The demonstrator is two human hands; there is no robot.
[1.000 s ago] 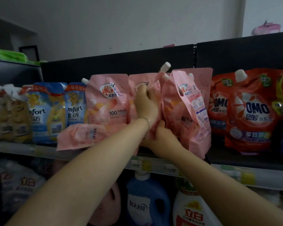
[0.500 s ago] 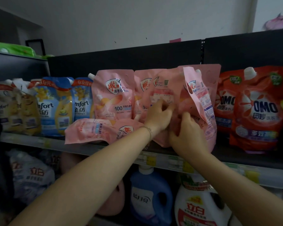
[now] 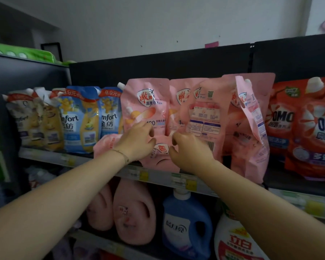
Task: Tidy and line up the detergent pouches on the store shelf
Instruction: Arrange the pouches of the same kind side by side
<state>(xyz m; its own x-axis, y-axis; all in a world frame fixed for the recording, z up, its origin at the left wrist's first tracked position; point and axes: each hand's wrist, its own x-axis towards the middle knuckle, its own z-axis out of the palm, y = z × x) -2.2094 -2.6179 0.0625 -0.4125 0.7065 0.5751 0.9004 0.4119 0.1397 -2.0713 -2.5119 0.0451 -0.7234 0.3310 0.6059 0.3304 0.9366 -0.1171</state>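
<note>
Pink detergent pouches stand in a row on the upper shelf (image 3: 158, 176). The left one (image 3: 144, 102) faces front. The middle one (image 3: 204, 113) shows its printed back. At the right, a pouch (image 3: 251, 117) leans sideways across its neighbours. One pink pouch (image 3: 159, 154) lies flat along the shelf's front edge. My left hand (image 3: 137, 141) rests on this lying pouch with its fingers curled over it. My right hand (image 3: 190, 150) has bent fingers at the lower left corner of the back-facing pouch, and its thumb is over the lying pouch. Its grip is hidden.
Blue and yellow softener pouches (image 3: 79, 121) fill the shelf to the left. Red OMO pouches (image 3: 308, 124) stand to the right. Below are pink jugs (image 3: 133, 212), a blue jug (image 3: 186, 224) and a white jug (image 3: 236, 243). A dark back panel (image 3: 158, 68) closes the shelf behind.
Both hands have come down from the back-facing pouch, which now stands upright. My left hand has moved left and down onto the lying pouch. The view has shifted slightly.
</note>
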